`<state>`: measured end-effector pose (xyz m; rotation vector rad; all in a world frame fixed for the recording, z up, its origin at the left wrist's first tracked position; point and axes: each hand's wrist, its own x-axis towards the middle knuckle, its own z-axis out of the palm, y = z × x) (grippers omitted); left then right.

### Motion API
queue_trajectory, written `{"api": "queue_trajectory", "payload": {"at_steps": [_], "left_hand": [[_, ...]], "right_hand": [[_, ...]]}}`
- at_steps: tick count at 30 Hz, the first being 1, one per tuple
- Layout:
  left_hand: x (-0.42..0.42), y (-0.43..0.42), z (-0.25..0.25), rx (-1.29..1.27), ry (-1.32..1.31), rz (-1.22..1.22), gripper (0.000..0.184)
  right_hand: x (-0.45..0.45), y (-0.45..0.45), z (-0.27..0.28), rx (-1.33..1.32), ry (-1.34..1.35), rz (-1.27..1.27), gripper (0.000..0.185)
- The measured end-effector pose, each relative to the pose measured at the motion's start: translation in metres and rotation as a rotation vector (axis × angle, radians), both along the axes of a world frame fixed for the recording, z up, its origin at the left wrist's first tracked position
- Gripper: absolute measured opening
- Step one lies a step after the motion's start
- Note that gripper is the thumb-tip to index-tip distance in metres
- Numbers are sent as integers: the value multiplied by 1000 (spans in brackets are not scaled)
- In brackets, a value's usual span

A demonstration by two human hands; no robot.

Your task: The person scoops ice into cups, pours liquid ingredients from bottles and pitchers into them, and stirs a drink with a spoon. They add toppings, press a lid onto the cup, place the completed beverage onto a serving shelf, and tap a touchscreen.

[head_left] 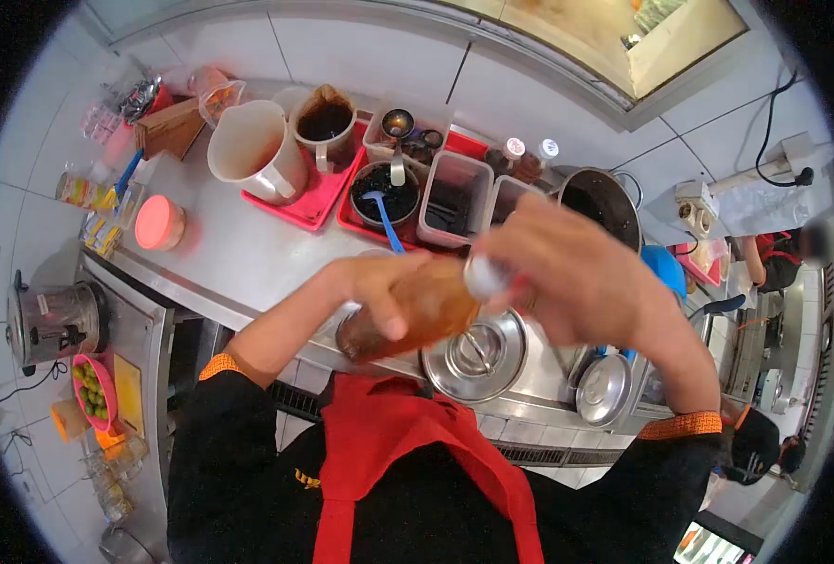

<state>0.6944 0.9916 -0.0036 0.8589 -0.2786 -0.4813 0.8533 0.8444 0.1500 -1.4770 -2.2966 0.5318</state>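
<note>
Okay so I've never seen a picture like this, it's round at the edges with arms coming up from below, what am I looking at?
There's no machine here. The arms are a person's, and this single picture comes from a camera worn on their head, looking forward and down. That's why their black sleeves and red apron fill the bottom.

The left hand holds a tilted bottle of amber-brown liquid. The right hand is at its white top, too blurred to show exactly what the fingers do.

On the steel counter are a pale pitcher, a blue spoon in a tub, and a round metal lid.
</note>
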Motion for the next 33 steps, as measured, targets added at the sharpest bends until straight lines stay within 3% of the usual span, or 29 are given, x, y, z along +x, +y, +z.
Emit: {"api": "queue_trajectory", "payload": {"at_steps": [1, 2, 4, 8, 10, 11, 13, 19, 20, 22, 23, 24, 26, 28, 30, 33], "left_hand": [[12, 3, 12, 156, -126, 250, 82], [21, 13, 29, 337, -131, 308, 83], [50, 28, 42, 593, -293, 618, 78], [99, 59, 52, 501, -447, 824, 88], [95, 75, 56, 1031, -587, 1281, 89], [86, 76, 58, 1029, -595, 1274, 89], [49, 66, 58, 688, -464, 1415, 89], [-69, 44, -35, 329, -312, 1839, 59], [-88, 37, -58, 319, -237, 1833, 55], [-115, 14, -92, 376, 25, 1749, 55], [-125, 2, -103, 442, 209, 1664, 58], [-130, -9, -110, 538, 233, 1558, 62], [-132, -28, -123, 696, 285, 1355, 73], [-118, -35, -134, 923, 248, 1256, 82], [-100, -36, -153, 1019, 151, 1232, 87], [-81, -36, -159, 1136, 60, 1218, 92]], "right_hand": [[8, 3, 3, 60, -79, -126, 39], [15, 6, 7, 118, -153, -253, 38], [34, 23, 28, 347, -257, -193, 36], [57, 59, 37, 457, -451, -233, 36], [83, 77, 17, 467, -544, -286, 37], [101, 87, -4, 489, -577, -296, 36], [120, 104, -36, 402, -536, -349, 35], [171, 134, -144, 104, -332, -405, 34], [170, 137, -148, 102, -335, -402, 34], [156, 140, -155, -144, -390, -439, 31], [136, 138, -148, -36, -560, -509, 31], [118, 148, -143, -40, -559, -504, 31], [77, 171, -142, -63, -290, -656, 30], [35, 194, -156, -383, -263, -744, 34], [20, 207, -199, -318, -379, -829, 38], [15, 213, -194, -432, -233, -929, 39]]}}
